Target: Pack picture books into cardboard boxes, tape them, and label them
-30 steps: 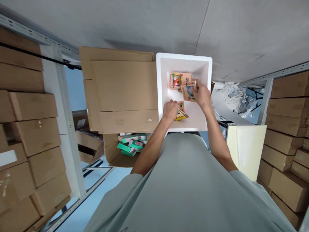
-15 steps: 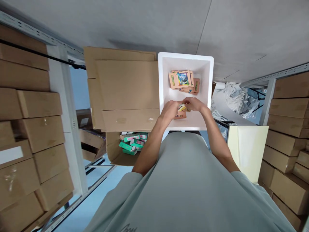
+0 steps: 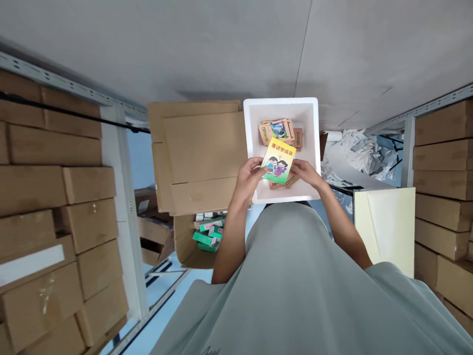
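Observation:
A yellow and green booklet [image 3: 278,160] with Chinese lettering and two cartoon figures on its cover is held over the white foam box [image 3: 314,148]. At its lower left edge my left hand [image 3: 248,180] grips it, thumb on the cover. My right hand [image 3: 307,172] is closed at the booklet's right edge, its fingertips partly hidden. Inside the box, a stack of tan picture packs [image 3: 279,130] lies toward the far end. More tan packs [image 3: 291,180] lie nearer me, partly covered by the booklet.
Flattened cardboard [image 3: 205,148] lies left of the foam box. Below it, an open carton [image 3: 185,246] holds green and white small boxes [image 3: 207,236]. Shelves of brown cartons [image 3: 96,222] stand on both sides. White crumpled material [image 3: 356,153] is piled at right, behind a cream panel [image 3: 386,231].
The booklet has come up out of the foam box and its cover now faces me. My hands have moved apart to its two sides. The whole view has shifted slightly.

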Available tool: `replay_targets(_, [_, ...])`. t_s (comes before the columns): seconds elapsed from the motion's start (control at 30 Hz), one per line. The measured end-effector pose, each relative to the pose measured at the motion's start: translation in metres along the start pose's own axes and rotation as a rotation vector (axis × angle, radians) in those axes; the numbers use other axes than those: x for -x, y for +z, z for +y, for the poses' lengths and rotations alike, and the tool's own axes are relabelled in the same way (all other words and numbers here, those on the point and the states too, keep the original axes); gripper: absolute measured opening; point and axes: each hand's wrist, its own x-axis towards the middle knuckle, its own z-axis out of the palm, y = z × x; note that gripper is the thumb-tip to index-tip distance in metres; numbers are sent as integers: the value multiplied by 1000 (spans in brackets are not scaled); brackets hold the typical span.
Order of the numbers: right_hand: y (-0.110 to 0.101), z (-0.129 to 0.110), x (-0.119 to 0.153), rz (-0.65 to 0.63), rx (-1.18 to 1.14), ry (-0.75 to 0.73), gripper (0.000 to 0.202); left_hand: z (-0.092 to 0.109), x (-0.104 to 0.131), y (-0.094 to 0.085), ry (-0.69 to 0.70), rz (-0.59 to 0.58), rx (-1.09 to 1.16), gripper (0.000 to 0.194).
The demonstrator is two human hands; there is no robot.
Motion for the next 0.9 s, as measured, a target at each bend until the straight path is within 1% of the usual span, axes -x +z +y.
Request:
replay_targets(0.07, [-5, -8, 39, 42, -367, -79, 58, 5, 9, 12, -36, -36, 171, 39])
replay_targets(0.1, [-7, -11, 59, 85, -494, -110, 60, 9, 14, 20, -44, -63, 223, 41])
replay_targets(0.13, [-8, -13, 78, 139, -568, -135, 61, 14, 20, 30, -51, -100, 254, 42])
replay_targets(0.2, [-7, -13, 114, 293, -627, -178, 58, 24, 32, 49, -74, -207, 262, 44])
replay_targets(0.27, [-2, -11, 146, 463, -650, -197, 53, 32, 43, 68, -94, -329, 214, 45])
replay_targets(0.33, [7, -5, 176, 618, -688, -179, 49, 36, 52, 86, -115, -449, 143, 43])
replay_targets(0.4, [19, 2, 206, 751, -757, -133, 48, 36, 58, 105, -146, -565, 81, 40])
replay_targets(0.53, [48, 22, 266, 1039, -890, -29, 53, 22, 74, 151, -207, -821, -34, 37])
replay_targets(0.6, [63, 34, 294, 1176, -934, 13, 55, 12, 90, 176, -213, -943, -109, 38])
replay_targets(0.67, [77, 46, 321, 1284, -977, 31, 56, 3, 108, 199, -210, -1042, -179, 39])
replay_targets(0.8, [100, 70, 367, 1430, -1047, 5, 54, -12, 145, 236, -195, -1198, -301, 42])
replay_targets(0.9, [109, 92, 395, 1501, -1095, -37, 51, -26, 174, 264, -182, -1262, -371, 43])
